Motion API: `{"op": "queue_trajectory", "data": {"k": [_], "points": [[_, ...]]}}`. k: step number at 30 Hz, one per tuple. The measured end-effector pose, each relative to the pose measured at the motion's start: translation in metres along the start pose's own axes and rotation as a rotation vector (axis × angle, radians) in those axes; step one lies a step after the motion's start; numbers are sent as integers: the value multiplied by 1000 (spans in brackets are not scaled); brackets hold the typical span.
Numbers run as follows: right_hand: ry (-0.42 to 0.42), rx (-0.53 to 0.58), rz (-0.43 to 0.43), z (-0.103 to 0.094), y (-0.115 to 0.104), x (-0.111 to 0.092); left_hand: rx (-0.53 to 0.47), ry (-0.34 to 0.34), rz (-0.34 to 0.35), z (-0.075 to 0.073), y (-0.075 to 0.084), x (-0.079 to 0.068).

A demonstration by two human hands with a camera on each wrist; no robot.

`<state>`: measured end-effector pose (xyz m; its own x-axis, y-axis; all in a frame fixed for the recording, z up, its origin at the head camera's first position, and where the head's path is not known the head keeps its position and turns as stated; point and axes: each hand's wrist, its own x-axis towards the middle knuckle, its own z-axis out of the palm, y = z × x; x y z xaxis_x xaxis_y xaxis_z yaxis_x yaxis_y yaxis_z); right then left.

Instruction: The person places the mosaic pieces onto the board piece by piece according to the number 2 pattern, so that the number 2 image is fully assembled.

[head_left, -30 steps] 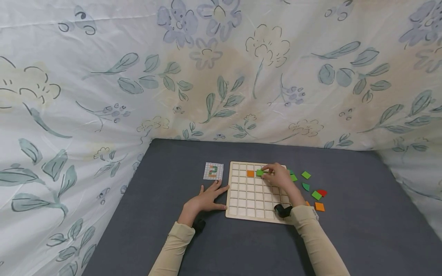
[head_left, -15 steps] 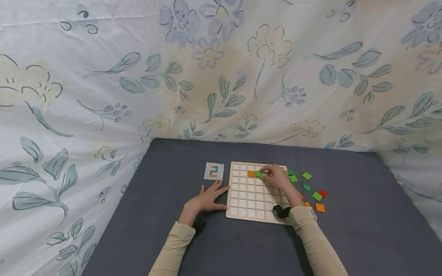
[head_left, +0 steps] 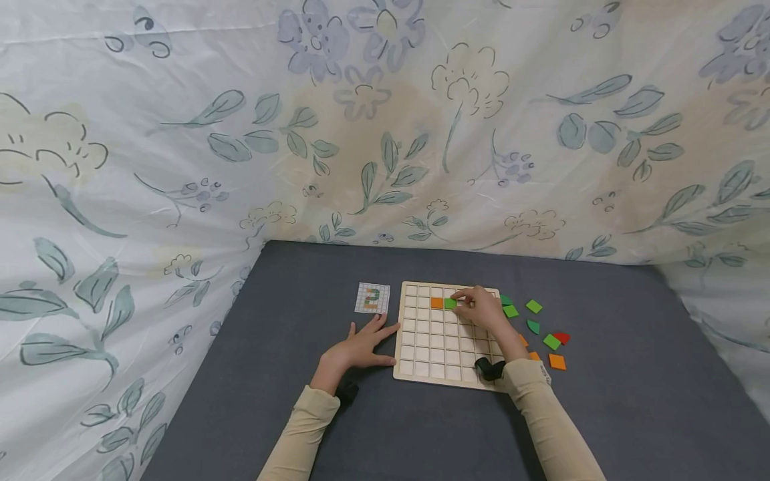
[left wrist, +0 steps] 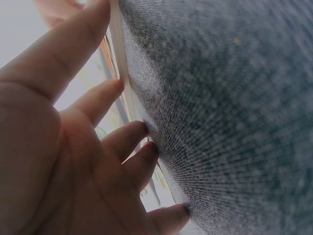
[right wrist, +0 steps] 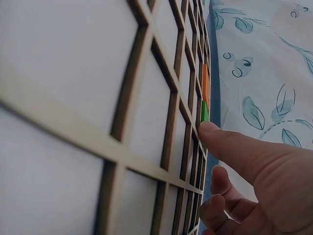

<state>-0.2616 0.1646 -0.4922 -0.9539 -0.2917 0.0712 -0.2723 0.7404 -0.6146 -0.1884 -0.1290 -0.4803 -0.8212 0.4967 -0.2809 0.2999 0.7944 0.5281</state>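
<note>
A wooden grid board (head_left: 421,374) lies on the dark cloth. In its upper part, an orange square tile (head_left: 436,302) and a green square tile (head_left: 449,304) sit side by side. My right hand (head_left: 486,308) pinches the green tile at its right side between thumb and index finger. In the right wrist view the thumb (right wrist: 234,149) meets the green tile (right wrist: 204,111), beside the orange tile (right wrist: 205,83). Spread wide, my left hand (head_left: 361,346) rests on the cloth, thumb and a finger at the board's left edge. Its fingertips line the board's side (left wrist: 119,44) in the left wrist view.
A small card (head_left: 371,298) with a coloured grid pattern lies left of the board. Right of it are loose pieces: several green ones (head_left: 533,306), a red one (head_left: 562,338) and several orange ones (head_left: 557,361). A floral curtain (head_left: 385,133) hangs behind the table.
The green tile has moved slightly left in my right hand, up against the orange tile, and then stayed there. My left hand has kept its place.
</note>
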Motion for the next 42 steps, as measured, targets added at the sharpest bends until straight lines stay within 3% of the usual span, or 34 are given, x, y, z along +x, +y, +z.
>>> {"op": "queue_trajectory", "data": {"k": [16, 25, 42], "points": [[17, -22, 7, -7, 8, -2, -22, -3, -1, -3, 1, -4], [34, -70, 52, -17, 15, -5, -10, 2, -1, -1, -3, -1], [48, -42, 72, -38, 36, -18, -8, -2, 4, 0, 0, -1]]}}
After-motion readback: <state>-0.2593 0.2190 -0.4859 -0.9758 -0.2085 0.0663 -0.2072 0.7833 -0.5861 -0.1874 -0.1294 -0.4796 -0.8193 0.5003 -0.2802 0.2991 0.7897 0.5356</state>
